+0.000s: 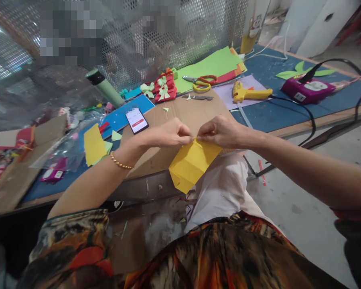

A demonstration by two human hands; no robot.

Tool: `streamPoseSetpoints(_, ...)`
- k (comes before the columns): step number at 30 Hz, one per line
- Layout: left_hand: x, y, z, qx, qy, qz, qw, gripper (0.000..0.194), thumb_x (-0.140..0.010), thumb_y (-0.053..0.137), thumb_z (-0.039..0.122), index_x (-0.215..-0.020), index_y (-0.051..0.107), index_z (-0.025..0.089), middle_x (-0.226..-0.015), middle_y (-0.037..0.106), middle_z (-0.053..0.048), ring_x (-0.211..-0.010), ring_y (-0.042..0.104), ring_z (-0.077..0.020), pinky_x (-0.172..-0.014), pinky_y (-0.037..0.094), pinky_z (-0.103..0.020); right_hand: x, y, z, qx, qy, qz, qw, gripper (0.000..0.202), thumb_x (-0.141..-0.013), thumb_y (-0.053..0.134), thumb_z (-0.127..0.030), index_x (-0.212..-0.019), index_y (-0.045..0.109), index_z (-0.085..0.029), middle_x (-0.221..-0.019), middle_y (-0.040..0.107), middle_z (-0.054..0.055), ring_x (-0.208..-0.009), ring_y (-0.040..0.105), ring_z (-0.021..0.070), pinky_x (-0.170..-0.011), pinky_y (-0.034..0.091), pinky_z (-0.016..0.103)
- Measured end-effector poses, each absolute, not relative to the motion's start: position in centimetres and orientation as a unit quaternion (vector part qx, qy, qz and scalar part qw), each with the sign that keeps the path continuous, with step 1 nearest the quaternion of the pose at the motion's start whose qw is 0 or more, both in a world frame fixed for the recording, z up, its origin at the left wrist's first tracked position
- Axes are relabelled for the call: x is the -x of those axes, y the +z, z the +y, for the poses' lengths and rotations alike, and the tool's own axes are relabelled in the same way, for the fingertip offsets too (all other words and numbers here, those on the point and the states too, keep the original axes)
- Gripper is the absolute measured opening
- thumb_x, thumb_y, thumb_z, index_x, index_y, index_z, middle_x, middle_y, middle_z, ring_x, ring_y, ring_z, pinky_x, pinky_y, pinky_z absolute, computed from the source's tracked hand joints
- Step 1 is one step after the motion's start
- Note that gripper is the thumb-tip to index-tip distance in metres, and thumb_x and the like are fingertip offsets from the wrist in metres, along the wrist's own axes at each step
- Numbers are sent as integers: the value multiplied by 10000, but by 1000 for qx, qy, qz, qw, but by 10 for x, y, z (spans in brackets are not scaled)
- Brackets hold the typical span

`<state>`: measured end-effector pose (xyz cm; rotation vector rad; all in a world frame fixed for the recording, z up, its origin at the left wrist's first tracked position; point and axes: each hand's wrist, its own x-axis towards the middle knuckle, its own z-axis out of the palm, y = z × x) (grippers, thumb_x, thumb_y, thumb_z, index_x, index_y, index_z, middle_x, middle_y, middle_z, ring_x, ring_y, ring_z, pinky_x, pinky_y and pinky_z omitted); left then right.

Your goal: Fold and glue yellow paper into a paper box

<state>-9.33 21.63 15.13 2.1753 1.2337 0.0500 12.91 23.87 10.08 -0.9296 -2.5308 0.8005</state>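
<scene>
Both of my hands pinch the upper edge of a folded piece of yellow paper (192, 164), which hangs over the table's front edge above my lap. My left hand (176, 132) grips it from the left and my right hand (218, 131) from the right, fingertips almost meeting. Creases divide the sheet into panels. Behind my hands, a sheet of brown cardboard (198, 108) covers part of the table. On it rest a dark cutter knife (200, 97) and small pale green scraps.
A phone (136, 120) lies left of centre, near yellow paper (94, 144) and a green bottle (105, 88). Scissors (202, 82) rest on green sheets (212, 66). A yellow glue gun (249, 94) and a purple power socket (307, 89) trail black cables at right.
</scene>
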Motion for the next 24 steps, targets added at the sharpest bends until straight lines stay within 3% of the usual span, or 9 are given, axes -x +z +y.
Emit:
streamPoseSetpoints(2, 83, 149, 215, -834, -9, 459, 307, 282, -784, 533, 134, -547, 397, 204, -562, 276, 67, -574, 256, -88, -580, 191, -314, -127, 102, 237, 333, 269, -890, 160, 229, -902, 610, -198, -761, 783, -145, -590, 549, -7, -629, 452, 122, -670, 330, 314)
streamPoseSetpoints(4, 79, 149, 215, -835, -22, 454, 311, 286, -760, 504, 105, -555, 335, 213, -583, 228, 64, -577, 230, -88, -585, 175, -329, -127, 102, 235, 333, 268, -891, 155, 220, -899, 616, -195, -779, 792, -142, -604, 574, -1, -621, 447, 118, -667, 328, 317)
streamPoseSetpoints(10, 87, 150, 214, -836, -19, 430, 340, 270, -748, 499, 142, -557, 322, 217, -593, 220, 57, -577, 210, -94, -589, 160, -344, -132, 103, 235, 300, 318, -888, 145, 269, -927, 596, -270, -741, 753, -156, -585, 541, -5, -613, 460, 120, -621, 335, 294)
streamPoseSetpoints(19, 94, 148, 208, -822, 3, 432, 370, 263, -749, 518, 233, -546, 353, 225, -594, 241, 52, -584, 214, -100, -564, 166, -317, -136, 106, 236, 309, 332, -886, 102, 288, -945, 608, -252, -673, 663, -176, -583, 506, -17, -587, 436, 109, -596, 312, 300)
streamPoseSetpoints(24, 116, 143, 208, -804, 22, 467, 368, 247, -755, 548, 304, -539, 484, 201, -586, 366, 40, -604, 291, -106, -582, 214, -299, -151, 106, 243, 356, 274, -882, 146, 249, -905, 606, -254, -697, 723, -183, -605, 572, 16, -619, 479, 136, -616, 331, 316)
